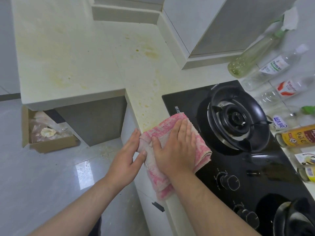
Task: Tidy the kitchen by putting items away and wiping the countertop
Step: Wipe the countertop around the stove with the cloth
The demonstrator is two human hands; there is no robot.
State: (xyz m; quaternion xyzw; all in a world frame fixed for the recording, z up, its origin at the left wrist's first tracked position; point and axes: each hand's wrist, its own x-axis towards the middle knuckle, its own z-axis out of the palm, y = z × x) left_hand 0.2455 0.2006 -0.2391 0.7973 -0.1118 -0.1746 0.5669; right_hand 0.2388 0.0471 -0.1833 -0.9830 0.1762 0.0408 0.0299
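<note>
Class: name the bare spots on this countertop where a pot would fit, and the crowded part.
Bare: the stained countertop left of the gas hob. Crowded: the strip right of the hob, lined with bottles. The cloth covers the front edge.

Pink-white cloth (172, 147), folded, rumpled, on table (68, 53) front edge beside hob, lower end overhanging. Table cream, yellow-stained.

The cloth (172, 147) lies on the countertop (95, 53) edge, left of the stove (238, 150).
</note>
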